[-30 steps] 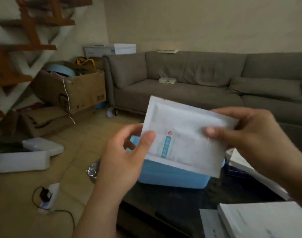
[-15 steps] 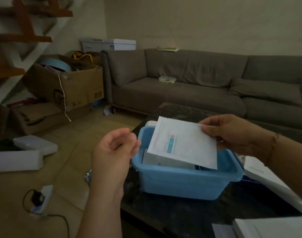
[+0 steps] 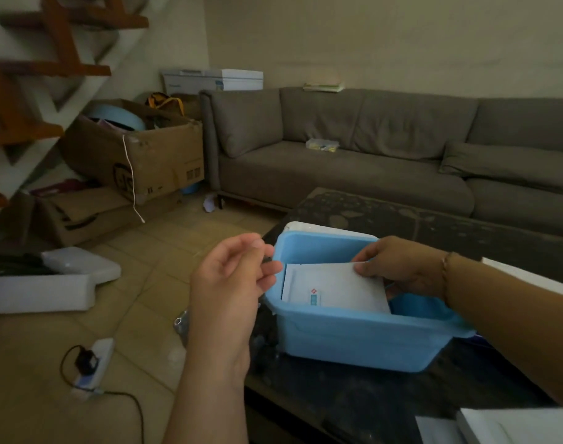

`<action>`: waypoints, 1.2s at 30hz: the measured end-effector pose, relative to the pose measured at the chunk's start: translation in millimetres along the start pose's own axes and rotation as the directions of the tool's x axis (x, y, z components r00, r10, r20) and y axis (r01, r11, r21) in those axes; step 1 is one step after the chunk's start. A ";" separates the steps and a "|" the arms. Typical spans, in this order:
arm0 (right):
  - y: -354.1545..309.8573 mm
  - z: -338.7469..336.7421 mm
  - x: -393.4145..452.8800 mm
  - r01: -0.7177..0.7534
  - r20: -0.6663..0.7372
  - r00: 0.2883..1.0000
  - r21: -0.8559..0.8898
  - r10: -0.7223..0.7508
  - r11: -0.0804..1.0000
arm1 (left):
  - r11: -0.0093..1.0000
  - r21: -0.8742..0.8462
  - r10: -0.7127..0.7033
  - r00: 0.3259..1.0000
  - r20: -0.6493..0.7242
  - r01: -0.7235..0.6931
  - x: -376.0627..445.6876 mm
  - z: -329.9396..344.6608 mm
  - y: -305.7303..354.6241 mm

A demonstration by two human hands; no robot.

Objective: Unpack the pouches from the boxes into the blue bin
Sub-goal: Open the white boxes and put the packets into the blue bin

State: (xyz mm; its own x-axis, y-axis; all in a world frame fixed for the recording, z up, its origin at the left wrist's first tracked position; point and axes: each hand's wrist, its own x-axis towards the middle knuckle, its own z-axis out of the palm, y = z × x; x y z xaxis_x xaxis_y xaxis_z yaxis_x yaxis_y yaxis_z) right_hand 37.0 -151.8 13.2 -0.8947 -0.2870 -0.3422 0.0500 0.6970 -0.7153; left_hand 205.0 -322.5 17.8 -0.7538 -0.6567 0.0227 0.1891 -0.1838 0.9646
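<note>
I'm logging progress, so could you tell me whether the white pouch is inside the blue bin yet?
Inside but not released: the white pouch sits below the blue bin rim while the right hand pinches its top edge.

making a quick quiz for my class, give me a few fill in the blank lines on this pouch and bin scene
1. The right hand lowers a white pouch into the ____ bin.
2. The pouch is held by the ____ hand only.
3. The left hand hovers beside the bin, holding ____.
4. The bin stands on a dark table in front of a grey ____.

Missing words: blue; right; nothing; sofa
</note>
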 end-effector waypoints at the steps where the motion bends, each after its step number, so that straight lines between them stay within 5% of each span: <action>1: -0.1 1.7 0.0 0.013 -0.015 1.000 -0.025 -0.013 1.000 | 1.000 0.001 0.000 1.000 0.003 0.000 -0.3 0.0 -0.1; 11: -5.0 0.4 -22.7 0.106 -0.038 0.989 -0.512 -0.145 0.852 | 1.000 -0.012 0.002 1.000 -0.013 -0.002 -0.6 -2.2 0.0; 22: 3.4 1.5 -30.4 0.201 0.191 0.976 -0.612 -0.103 0.765 | 0.999 0.021 0.026 1.000 -0.007 -0.026 -5.7 0.1 -1.3; 25: 3.4 -5.6 -46.8 0.244 0.085 0.965 -0.630 -0.247 0.737 | 0.998 0.030 0.056 0.998 0.014 -0.056 -11.8 2.0 1.6; 27: 7.8 -16.5 -75.7 0.329 -0.074 0.896 -0.554 -0.439 0.765 | 0.990 0.081 0.112 0.992 0.058 -0.117 -20.6 3.6 5.7; 29: 25.7 -25.5 -120.2 0.487 -0.246 0.731 -0.466 -0.637 0.739 | 0.972 0.161 0.135 0.970 0.204 -0.169 -36.2 3.5 10.1; 31: 61.5 -24.5 -164.4 0.592 -0.355 0.574 -0.443 -0.738 0.673 | 0.944 0.292 -0.014 0.866 0.500 -0.154 -56.7 7.1 13.3; 32: 83.4 -21.0 -181.5 0.602 -0.385 0.532 -0.454 -0.754 0.657 | 0.907 0.400 -0.174 0.752 0.636 -0.128 -67.0 12.0 11.9; 34: 127.5 -14.9 -204.3 0.574 -0.386 0.550 -0.469 -0.740 0.672 | 0.739 0.656 -0.537 0.453 0.712 -0.155 -87.3 27.7 -1.8; 35: 144.8 -12.9 -210.9 0.556 -0.341 0.589 -0.486 -0.733 0.674 | 0.621 0.750 -0.659 0.367 0.657 -0.228 -96.5 35.3 -16.7; 36: 159.5 -11.8 -215.7 0.544 -0.252 0.642 -0.515 -0.724 0.662 | 0.496 0.809 -0.729 0.355 0.585 -0.316 -104.1 41.1 -35.8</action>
State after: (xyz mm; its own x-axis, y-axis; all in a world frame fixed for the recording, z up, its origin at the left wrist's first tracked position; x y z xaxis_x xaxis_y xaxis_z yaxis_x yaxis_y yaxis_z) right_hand 232.8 29.1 -19.8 -0.7229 -0.5231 0.4515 -0.6821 0.6442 -0.3460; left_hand 250.9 -217.6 -8.4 -0.7739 0.3288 -0.5412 -0.1771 0.7082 0.6834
